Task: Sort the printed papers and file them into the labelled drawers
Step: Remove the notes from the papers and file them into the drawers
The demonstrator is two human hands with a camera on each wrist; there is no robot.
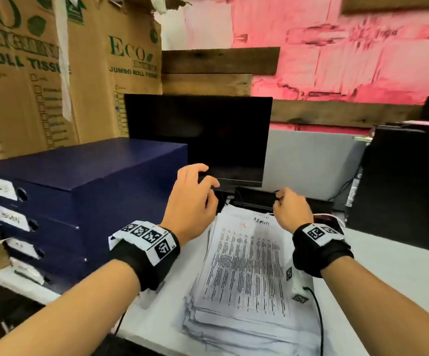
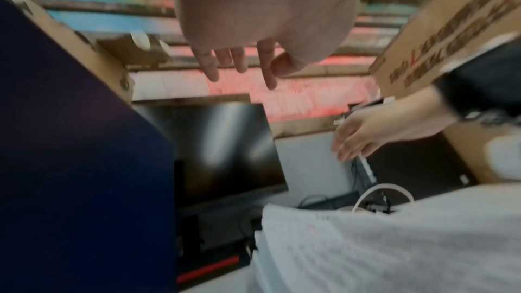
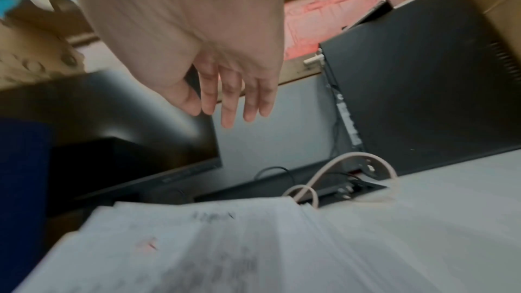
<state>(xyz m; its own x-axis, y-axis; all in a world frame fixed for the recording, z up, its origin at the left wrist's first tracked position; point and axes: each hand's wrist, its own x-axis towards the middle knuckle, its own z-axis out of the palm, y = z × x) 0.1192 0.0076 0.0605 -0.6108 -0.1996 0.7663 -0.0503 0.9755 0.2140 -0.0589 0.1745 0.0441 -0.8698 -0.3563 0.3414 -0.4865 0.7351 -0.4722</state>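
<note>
A thick stack of printed papers (image 1: pixel 244 273) lies on the white desk; its top sheet bears a handwritten "ADMIN" and a red mark. The stack also shows in the wrist views (image 2: pixel 380 248) (image 3: pixel 197 246). A dark blue drawer unit (image 1: pixel 80 191) with white labels on its drawer fronts stands to the left. My left hand (image 1: pixel 195 194) hovers above the stack's far left corner, fingers loosely spread and holding nothing (image 2: pixel 239 61). My right hand (image 1: pixel 287 206) hangs over the far right corner, fingers relaxed and empty (image 3: pixel 234 99).
A black monitor (image 1: pixel 200 140) stands behind the stack, a black computer tower (image 1: pixel 403 186) at the right. Cardboard boxes (image 1: pixel 41 73) rise behind the drawers. Cables (image 3: pixel 338 170) loop at the stack's far edge. White desk surface (image 1: pixel 393 268) lies to the right.
</note>
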